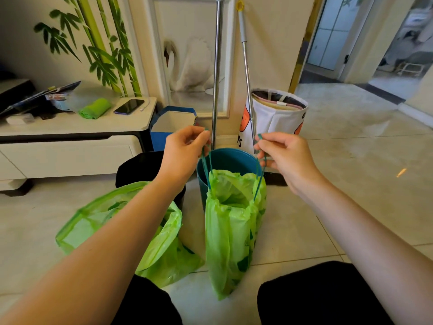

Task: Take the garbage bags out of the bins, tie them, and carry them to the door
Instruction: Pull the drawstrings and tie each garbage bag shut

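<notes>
Green garbage bag (230, 233), out of teal bin (230, 158) behind it; contents unclear. Left hand (185, 151) and right hand (283, 156) fingers pinch its drawstrings (257, 184). Second green bag (112, 221) left of it, mouth open.

white fabric basket (276, 118), black letters "YS" partly visible

Two bare forearms, uncovered from elbow to wrist, with no sleeve reaching them. The left hand (185, 148) and right hand (285, 158) carry no gloves, rings, watch or bracelet. Below the hands, both knees (323, 294) are clad in plain black trousers.
</notes>
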The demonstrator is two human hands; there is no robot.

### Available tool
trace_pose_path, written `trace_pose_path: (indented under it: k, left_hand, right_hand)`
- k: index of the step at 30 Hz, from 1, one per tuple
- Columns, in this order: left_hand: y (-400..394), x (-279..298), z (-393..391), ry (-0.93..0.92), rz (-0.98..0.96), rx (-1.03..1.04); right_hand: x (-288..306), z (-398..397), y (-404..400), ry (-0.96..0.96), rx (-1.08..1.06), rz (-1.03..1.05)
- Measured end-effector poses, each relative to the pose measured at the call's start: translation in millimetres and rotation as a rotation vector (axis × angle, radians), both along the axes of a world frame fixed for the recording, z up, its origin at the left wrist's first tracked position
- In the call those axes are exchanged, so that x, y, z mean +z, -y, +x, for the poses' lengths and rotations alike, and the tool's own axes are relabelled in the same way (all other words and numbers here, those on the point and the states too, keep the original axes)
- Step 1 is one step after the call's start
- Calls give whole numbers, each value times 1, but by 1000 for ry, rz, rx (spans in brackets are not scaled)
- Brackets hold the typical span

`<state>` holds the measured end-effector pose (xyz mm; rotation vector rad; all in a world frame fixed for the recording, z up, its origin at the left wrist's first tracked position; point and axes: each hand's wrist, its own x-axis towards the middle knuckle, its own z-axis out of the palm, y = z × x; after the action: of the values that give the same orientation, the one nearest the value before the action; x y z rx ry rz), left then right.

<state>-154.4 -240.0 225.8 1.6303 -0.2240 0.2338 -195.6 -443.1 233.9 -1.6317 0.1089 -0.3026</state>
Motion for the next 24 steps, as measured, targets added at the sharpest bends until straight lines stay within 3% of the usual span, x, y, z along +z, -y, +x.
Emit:
trace_pose_path:
  k: [7, 18, 24]
  left_hand:
    - [10, 2, -13, -15, 70, -126]
    - [33, -7, -20, 224, 431, -113]
    - [27, -12, -15, 185, 397, -99]
  right_hand:
    - [0, -3, -9, 3, 43, -33]
    - [-6, -1, -27, -158, 112, -85]
    - [-6, -1, -27, -190, 80, -127]
